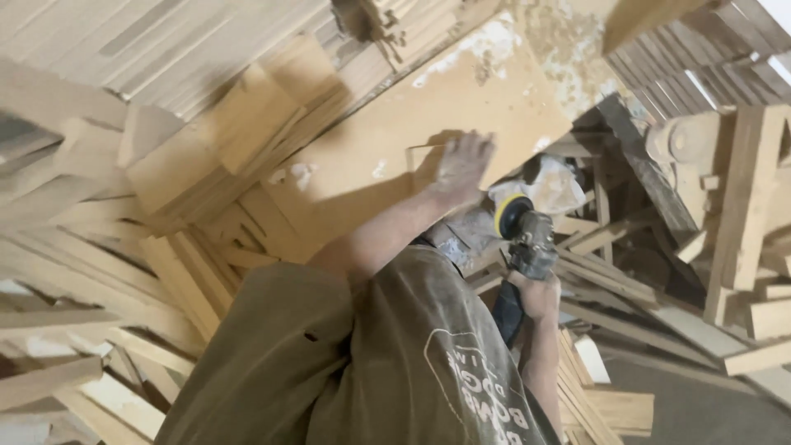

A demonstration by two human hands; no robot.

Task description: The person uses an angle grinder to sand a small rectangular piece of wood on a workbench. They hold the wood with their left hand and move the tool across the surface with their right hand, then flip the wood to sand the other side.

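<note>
Loads of stacked wooden slats (99, 272) fill the left side. In the middle, the left hand (463, 167) lies open, palm flat on a small wood piece (424, 156) on the dusty board (428, 115), fingers spread. Just right of it and nearer, the right hand (535, 297) is wrapped tight around a handheld sander (523, 235), its yellow-edged pad tilted towards the board. More timber offcuts (741, 247) are heaped at the right.
</note>
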